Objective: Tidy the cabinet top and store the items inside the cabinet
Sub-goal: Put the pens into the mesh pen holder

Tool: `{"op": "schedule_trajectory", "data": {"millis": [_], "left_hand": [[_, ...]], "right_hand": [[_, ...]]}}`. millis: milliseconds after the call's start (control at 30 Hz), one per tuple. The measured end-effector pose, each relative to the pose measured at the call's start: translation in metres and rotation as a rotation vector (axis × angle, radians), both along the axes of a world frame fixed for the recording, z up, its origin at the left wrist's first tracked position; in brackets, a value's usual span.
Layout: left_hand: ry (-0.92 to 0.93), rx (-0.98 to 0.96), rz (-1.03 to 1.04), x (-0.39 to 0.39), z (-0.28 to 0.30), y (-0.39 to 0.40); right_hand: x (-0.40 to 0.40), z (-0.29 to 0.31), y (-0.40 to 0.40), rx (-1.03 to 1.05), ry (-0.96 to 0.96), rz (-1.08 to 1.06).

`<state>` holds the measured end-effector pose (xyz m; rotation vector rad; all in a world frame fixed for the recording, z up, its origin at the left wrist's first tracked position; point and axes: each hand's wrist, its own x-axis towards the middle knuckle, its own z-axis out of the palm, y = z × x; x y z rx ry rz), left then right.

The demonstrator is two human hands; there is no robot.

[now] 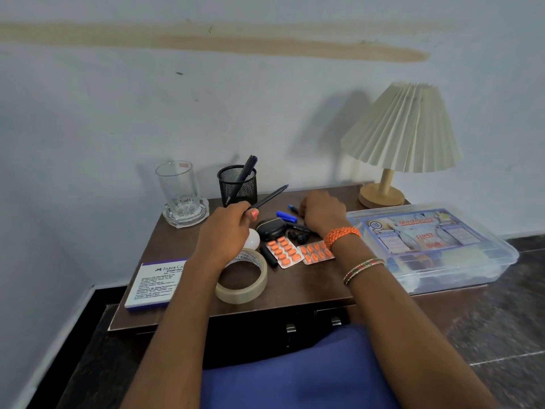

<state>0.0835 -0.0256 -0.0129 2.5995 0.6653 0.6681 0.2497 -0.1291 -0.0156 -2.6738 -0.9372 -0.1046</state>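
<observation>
1. At the centre of the frame we found the left hand [228, 228] gripping a dark pen [269, 197], its fingers curled round the lower barrel; the pen slanted up and to the right, its tip near the mesh pen holder [237, 185].
2. The right hand [321, 214] hovered just right of centre with fingers curled downward over a blue pen [284, 215]; we could not tell whether they held anything.
3. The mesh pen holder stood above centre, at the back of the cabinet top [295, 286], with another dark pen leaning inside.
4. Below the hands lay a black earbud case [270, 228], two orange tablet strips [284, 251], a black marker [268, 256], a roll of clear tape [241, 277] and a white ball [253, 239].
5. A stamp pad box [154, 283] lay at the lower left of the cabinet top; an empty glass [178, 187] stood in a glass dish [185, 215] at its upper left.
6. At the right of the frame a clear first aid box [427, 246] overhung the cabinet edge, and a pleated lamp [402, 134] stood behind it.
7. Two cabinet door handles [312, 324] appeared beneath the front edge.
</observation>
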Motion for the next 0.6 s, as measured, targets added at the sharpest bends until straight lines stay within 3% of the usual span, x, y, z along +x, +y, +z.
{"op": "schedule_trajectory", "data": {"millis": [333, 600], "left_hand": [[0.043, -0.038, -0.009, -0.003, -0.001, 0.002], [0.027, -0.038, -0.023, -0.002, -0.002, 0.003]], "right_hand": [[-0.005, -0.008, -0.001, -0.135, -0.027, 0.034], [-0.010, -0.004, 0.000, -0.103, -0.043, -0.052]]}}
